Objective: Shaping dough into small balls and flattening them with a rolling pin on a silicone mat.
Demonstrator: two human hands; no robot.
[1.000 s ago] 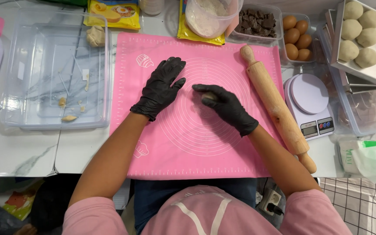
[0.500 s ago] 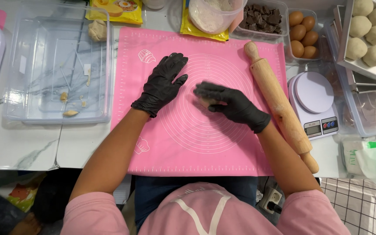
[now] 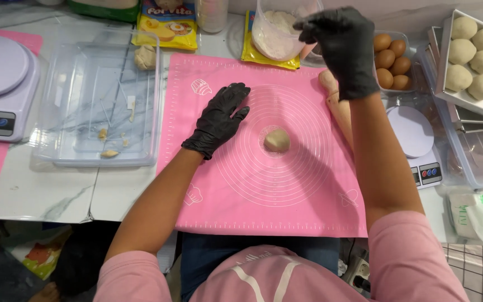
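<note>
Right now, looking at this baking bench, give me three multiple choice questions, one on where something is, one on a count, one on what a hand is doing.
1. Where does the dough ball lie?
A. in the clear tray
B. on the pink mat
C. on a scale

2. How many eggs show?
A. four
B. one
C. nine

3. What is the left hand doing?
A. gripping the rolling pin
B. lifting a dough ball
C. resting flat on the mat

Answers: 1 B, the ball sits mid-mat. 2 A, four brown eggs lie beside the right hand. 3 C, its fingers are spread and it holds nothing.
</note>
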